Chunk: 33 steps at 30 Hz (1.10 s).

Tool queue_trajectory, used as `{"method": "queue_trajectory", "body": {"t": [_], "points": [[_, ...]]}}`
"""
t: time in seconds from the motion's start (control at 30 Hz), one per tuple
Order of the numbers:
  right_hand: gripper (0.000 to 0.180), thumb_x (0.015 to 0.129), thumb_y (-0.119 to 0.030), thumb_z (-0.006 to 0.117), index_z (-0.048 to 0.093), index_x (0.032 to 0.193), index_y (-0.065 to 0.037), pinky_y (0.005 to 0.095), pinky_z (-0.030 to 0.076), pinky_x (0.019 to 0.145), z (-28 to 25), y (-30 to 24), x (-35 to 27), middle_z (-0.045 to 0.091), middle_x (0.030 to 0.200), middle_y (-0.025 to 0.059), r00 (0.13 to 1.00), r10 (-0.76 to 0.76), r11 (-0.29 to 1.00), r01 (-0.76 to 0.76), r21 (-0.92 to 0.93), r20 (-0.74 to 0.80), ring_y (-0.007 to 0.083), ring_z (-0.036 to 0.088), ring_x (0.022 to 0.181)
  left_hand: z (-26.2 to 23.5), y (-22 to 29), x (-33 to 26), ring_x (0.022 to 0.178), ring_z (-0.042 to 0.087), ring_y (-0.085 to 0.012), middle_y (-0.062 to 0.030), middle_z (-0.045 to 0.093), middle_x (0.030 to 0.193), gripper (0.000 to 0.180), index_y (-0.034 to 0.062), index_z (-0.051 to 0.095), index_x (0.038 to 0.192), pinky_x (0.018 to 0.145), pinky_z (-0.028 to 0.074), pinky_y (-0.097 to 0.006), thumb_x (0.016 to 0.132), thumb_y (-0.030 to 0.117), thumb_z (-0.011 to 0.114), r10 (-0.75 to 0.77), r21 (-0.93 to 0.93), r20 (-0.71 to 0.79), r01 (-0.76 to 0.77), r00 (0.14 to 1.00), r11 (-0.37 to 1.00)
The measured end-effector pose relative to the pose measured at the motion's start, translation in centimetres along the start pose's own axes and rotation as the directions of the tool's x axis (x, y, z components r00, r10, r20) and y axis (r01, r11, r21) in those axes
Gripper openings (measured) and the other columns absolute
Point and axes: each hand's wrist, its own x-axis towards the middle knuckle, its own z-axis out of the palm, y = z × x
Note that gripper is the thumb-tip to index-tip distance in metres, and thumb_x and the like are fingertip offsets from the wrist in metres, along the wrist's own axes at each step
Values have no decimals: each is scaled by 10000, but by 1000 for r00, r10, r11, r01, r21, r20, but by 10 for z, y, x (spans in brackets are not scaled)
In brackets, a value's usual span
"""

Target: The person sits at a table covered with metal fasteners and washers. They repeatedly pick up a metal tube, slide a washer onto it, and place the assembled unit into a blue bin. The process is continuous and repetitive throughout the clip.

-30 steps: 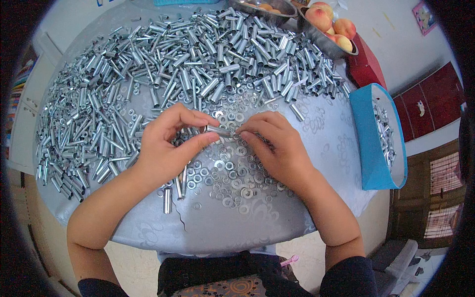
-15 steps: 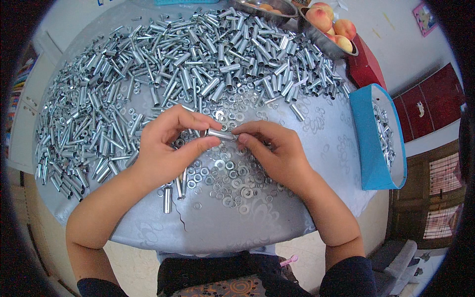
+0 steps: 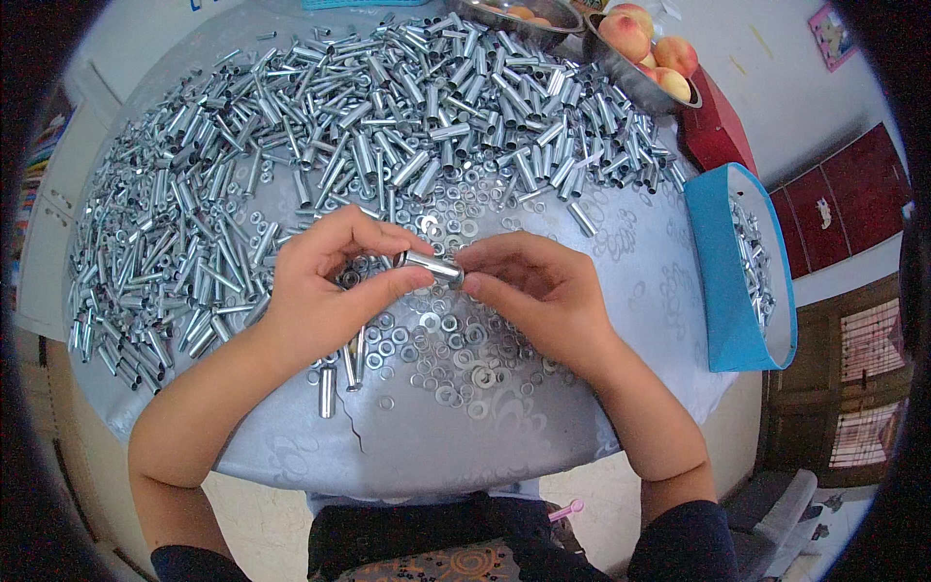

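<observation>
A shiny slotted metal sleeve (image 3: 430,266) spans the gap between my two hands, above the table. My left hand (image 3: 325,276) pinches its left end between thumb and fingers. At the other end, the thumb and fingertips of my right hand (image 3: 543,286) close around the tip; anything small between them is hidden. Loose flat washers (image 3: 451,359) lie beneath and in front of my hands. Near my left wrist, another metal sleeve (image 3: 328,391) and a bolt (image 3: 354,369) rest on the cloth.
A broad heap of metal sleeves and bolts (image 3: 417,107) covers the far and left table (image 3: 640,281). On the right stands a blue bin (image 3: 713,281) holding metal parts. Metal bowls at the back hold peaches (image 3: 626,37) and eggs (image 3: 524,14), beside a red box (image 3: 716,126).
The sleeve's right end has dipped slightly, and more of it shows. My right fingers have shifted and spread a little around that end. My left hand has stayed nearly still.
</observation>
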Motion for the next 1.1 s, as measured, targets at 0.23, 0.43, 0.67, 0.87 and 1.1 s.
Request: {"method": "queue_trajectory", "body": {"t": [0.23,0.43,0.67,0.87,1.1], "points": [[202,793,-31,637,617,994,-33,276,492,741,1,10,-2,637,913,88,909,-385,906,339,-254,-161,165,622,828,0,3,-1,795,596,-128,-73,623,846,254,23,559,849,726,466,-256,701,92,754,-44,216,82,26,996,976],[267,740,83,645,584,991,13,282,492,770,-2,-9,-8,629,918,120,809,-586,677,522,-519,49,189,623,857,3,6,1,827,606,-169,-85,626,883,291,29,583,895,743,469,-296,676,97,762,-32,265,154,-10,988,964],[283,710,49,685,603,976,-3,292,500,710,1,-11,-8,639,913,119,791,-600,627,556,-546,118,217,633,811,-2,6,4,808,602,-250,-97,631,903,307,37,626,963,711,465,-332,710,181,725,235,398,260,-326,936,857],[286,705,25,690,616,976,-31,295,494,681,5,-11,-6,645,904,102,810,-563,629,549,-551,164,224,633,792,-1,9,3,755,615,-233,-95,640,873,315,41,636,972,650,475,-315,700,172,724,245,377,242,-324,939,868],[264,770,-36,629,586,1030,-52,348,476,726,5,-4,-7,623,943,113,849,-502,707,514,-487,167,280,602,848,-1,5,3,718,626,-216,-101,642,844,220,29,670,875,640,492,-288,680,106,739,235,338,213,-297,948,893]]}}
